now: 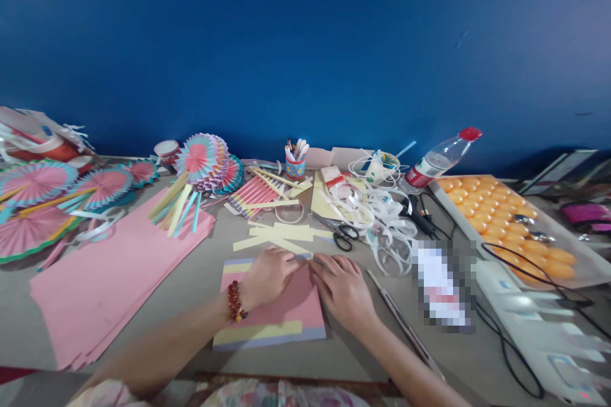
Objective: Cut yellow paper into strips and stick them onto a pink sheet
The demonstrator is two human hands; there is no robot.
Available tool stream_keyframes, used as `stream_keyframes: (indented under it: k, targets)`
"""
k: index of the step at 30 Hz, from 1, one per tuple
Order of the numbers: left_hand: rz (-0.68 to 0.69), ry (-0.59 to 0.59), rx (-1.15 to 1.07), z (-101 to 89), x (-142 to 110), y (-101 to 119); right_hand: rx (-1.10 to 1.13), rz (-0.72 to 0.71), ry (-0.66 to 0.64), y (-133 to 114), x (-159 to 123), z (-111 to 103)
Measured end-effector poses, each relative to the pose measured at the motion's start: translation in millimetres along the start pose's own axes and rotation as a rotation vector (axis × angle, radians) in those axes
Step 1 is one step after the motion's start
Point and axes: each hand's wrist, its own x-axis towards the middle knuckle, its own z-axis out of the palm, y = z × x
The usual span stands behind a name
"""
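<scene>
A pink sheet of paper [289, 305] lies in front of me, with yellow and lilac bands along its near and far edges. My left hand [270, 273], a red beaded bracelet at its wrist, rests over the far part of the sheet, fingers bent and closed at the edge. At the far right corner, my right hand [341, 283] has its fingers bent down on the paper edge, thumb close to the index finger. The fingertips of both hands nearly meet there. Just beyond them lie loose pale yellow paper strips [279, 234].
Pink sheets [119, 267] are stacked at left near folded paper fans [200, 162]. Black scissors [345, 237], tangled white ribbon [391, 222] and a tilted bottle [439, 162] stand beyond my right hand. A craft knife [403, 321], glue gun [417, 216] and tray of orange balls [506, 216] are at right.
</scene>
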Motion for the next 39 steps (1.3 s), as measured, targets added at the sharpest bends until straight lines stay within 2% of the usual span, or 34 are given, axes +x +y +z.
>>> stream_keyframes:
  k: [14,19,24,27,31,36,39]
  targets:
    - [-0.002,0.020,-0.058,0.0,1.4,-0.3,0.026,-0.028,-0.009,1.0,-1.2,-6.5]
    - [-0.046,0.079,-0.201,-5.7,1.7,2.4,0.117,-0.020,0.013,1.5,-3.8,-6.0]
    - [-0.171,0.141,-0.394,-15.1,-1.9,7.1,-0.005,0.076,0.011,-9.9,7.4,6.6]
    - [-0.096,0.165,-0.404,-15.4,-5.1,6.9,-0.051,0.076,-0.022,-13.4,18.7,10.6]
    - [0.064,0.132,-0.407,-6.6,-6.5,4.0,0.029,0.064,-0.013,-5.4,30.0,10.5]
    - [-0.003,0.168,-0.370,4.5,-1.0,4.5,0.100,0.161,0.061,13.7,33.0,5.4]
    - [0.020,0.133,-0.309,6.3,3.1,4.6,0.133,0.216,0.096,23.7,31.2,4.1]
